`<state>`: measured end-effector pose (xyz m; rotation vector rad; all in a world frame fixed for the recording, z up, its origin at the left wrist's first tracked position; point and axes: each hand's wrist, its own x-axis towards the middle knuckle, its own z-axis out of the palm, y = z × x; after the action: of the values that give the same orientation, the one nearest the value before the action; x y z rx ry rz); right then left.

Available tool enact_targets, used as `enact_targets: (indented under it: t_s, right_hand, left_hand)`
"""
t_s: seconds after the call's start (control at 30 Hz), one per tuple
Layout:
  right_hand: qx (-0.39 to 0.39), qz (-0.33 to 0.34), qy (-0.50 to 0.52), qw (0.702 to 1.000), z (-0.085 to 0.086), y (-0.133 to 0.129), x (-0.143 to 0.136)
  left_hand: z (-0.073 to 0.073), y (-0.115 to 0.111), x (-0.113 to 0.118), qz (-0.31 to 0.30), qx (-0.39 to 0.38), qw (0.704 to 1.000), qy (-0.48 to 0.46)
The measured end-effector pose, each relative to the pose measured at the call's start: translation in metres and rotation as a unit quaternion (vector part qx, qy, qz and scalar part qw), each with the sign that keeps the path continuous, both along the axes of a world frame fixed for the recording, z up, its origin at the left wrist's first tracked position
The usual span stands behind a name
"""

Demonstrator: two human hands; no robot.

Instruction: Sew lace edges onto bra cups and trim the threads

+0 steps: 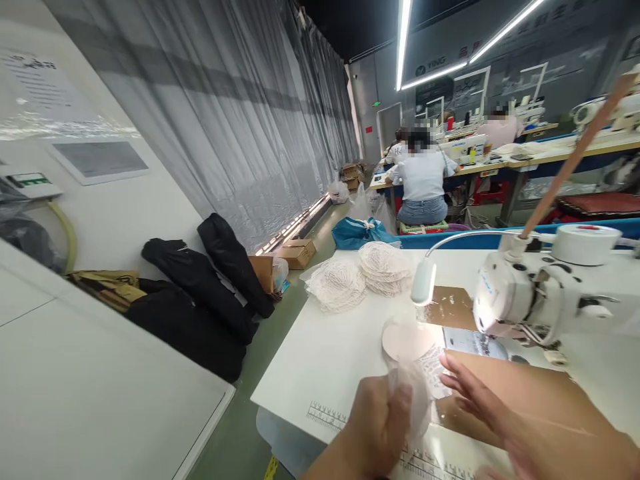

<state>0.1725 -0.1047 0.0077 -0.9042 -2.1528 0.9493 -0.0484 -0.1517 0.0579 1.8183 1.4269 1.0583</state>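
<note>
My left hand (373, 417) is closed, its thumb pressing on a thin, sheer whitish piece of fabric (420, 403) that is blurred by motion. Just beyond that fist, a round beige piece (403, 340) shows, partly covered by the sheer material. To its right is a scrap of white lace (436, 373). My right hand (480, 400) has its fingers stretched out beside the lace, over brown board on the table, and no object shows in it. A white sewing machine (510, 293) stands beyond the right hand.
Two stacks of white lace pieces (337, 285) sit at the table's far left. A small lamp (424, 283) hangs near the machine. Ruler markings (327, 415) run along the near edge. Black bundles (190, 313) lean by the white cabinet. A person (423, 177) sits farther ahead.
</note>
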Motion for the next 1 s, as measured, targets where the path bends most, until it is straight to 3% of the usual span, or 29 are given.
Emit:
enact_targets:
  t_s: [0.07, 0.13, 0.23, 0.4, 0.53, 0.67, 0.8, 1.0]
  right_hand:
    - [-0.104, -0.034, 0.079, 0.991, 0.014, -0.006, -0.016]
    - [-0.161, -0.062, 0.125, 0.977, 0.018, -0.005, -0.024]
    - [-0.166, -0.091, 0.117, 0.975, 0.012, 0.002, -0.021]
    - [-0.211, -0.112, 0.142, 0.961, -0.002, 0.009, 0.001]
    - [-0.271, -0.164, 0.241, 0.917, -0.003, 0.003, 0.007]
    - [-0.197, -0.161, 0.232, 0.939, 0.000, -0.005, 0.003]
    - [-0.197, -0.172, 0.185, 0.947, -0.007, 0.002, 0.004]
    - [-0.255, -0.162, 0.259, 0.918, -0.021, 0.005, 0.015]
  left_hand:
    - [-0.002, 0.007, 0.024, -0.045, 0.066, 0.996, 0.043]
    - [-0.008, 0.012, 0.040, -0.065, 0.115, 0.989, 0.065]
    - [-0.014, 0.017, 0.052, -0.062, 0.138, 0.986, 0.062]
    - [-0.012, 0.018, 0.054, -0.038, 0.095, 0.994, 0.027]
    - [-0.011, 0.020, 0.054, -0.030, 0.188, 0.977, 0.099]
    - [-0.013, 0.021, 0.062, -0.082, 0.256, 0.956, 0.120]
    - [-0.006, 0.021, 0.067, -0.121, 0.170, 0.977, 0.051]
    - [0.004, 0.026, 0.063, -0.095, 0.012, 0.995, -0.035]
